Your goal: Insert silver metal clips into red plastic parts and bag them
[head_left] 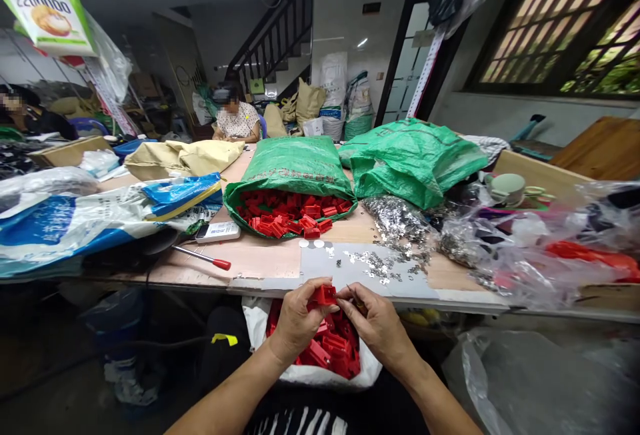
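Between the thumb and fingers of my left hand (pixel 295 318) is a red plastic part (pixel 326 296), held above my lap. My right hand (pixel 377 318) is closed in a pinch beside it, its fingertips at the part's right side; a thin dark item (pixel 357 302) shows in its fingers, too small to name. Below both hands, a white sack (pixel 295 376) in my lap holds many similar red parts (pixel 335 348). On the table ahead, small metal pieces (pixel 377 265) lie scattered on a grey sheet (pixel 315 268).
A green woven sack (pixel 295 162) spills red parts onto the table (pixel 270 258). Another green sack (pixel 410 155) and clear plastic bags (pixel 530 255) lie rightward. A red-tipped lever (pixel 210 258) and a white device (pixel 219 232) are at left. A person (pixel 240 122) sits across the table.
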Demonstrator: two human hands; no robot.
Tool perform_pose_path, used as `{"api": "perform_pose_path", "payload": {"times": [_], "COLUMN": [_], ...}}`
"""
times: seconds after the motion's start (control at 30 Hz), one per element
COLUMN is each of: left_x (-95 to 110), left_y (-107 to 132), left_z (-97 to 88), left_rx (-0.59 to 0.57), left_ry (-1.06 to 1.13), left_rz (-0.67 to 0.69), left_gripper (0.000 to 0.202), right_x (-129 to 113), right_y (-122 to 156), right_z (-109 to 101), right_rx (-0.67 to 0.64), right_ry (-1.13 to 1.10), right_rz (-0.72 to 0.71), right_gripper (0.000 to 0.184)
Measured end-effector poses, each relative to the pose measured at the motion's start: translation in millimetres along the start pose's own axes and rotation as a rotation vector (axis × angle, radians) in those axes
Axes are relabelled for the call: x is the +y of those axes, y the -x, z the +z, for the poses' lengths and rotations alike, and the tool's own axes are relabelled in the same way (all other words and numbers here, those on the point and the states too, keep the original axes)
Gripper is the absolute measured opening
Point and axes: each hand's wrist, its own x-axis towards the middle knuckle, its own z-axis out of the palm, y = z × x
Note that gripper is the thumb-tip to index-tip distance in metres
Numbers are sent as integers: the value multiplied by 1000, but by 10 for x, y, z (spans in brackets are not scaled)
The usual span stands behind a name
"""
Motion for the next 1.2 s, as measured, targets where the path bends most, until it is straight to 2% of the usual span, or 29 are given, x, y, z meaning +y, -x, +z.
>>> {"api": "perform_pose_path", "payload": {"times": [0.17, 0.33, 0.4, 0.5, 0.57, 0.67, 0.8, 1.07, 1.2], "left_x": [56, 79, 73, 59, 53, 58, 95, 110, 85], "left_y": [26, 48, 57, 69, 75, 75, 67, 94, 101], "left_z": [-2, 20, 27, 26, 23, 21, 20, 10, 48], "left_rx": [13, 79, 116, 133, 127, 124, 121, 106, 116], "left_ry": [9, 79, 129, 185, 186, 149, 110, 62, 34], "left_rz": [-2, -33, -47, -71, -78, -70, -45, 45, 165], "left_gripper": [33, 32, 32, 32, 33, 32, 29, 27, 29], "right_x": [-23, -54, -58, -30, 2, 27, 17, 108, 159], "right_y": [-25, -56, -56, -45, -39, -45, -64, -77, -77], "right_z": [5, 16, 21, 13, -1, -19, 6, 86, 60], "right_rx": [-38, -40, -63, -112, -88, -14, -44, -135, -172], "right_ry": [52, -19, -102, -333, -455, -454, -401, -475, -487], "right_rz": [-36, -41, -2, 147, 232, 242, 215, 205, 198], "right_gripper": [10, 16, 22, 30, 33, 32, 30, 30, 33]}}
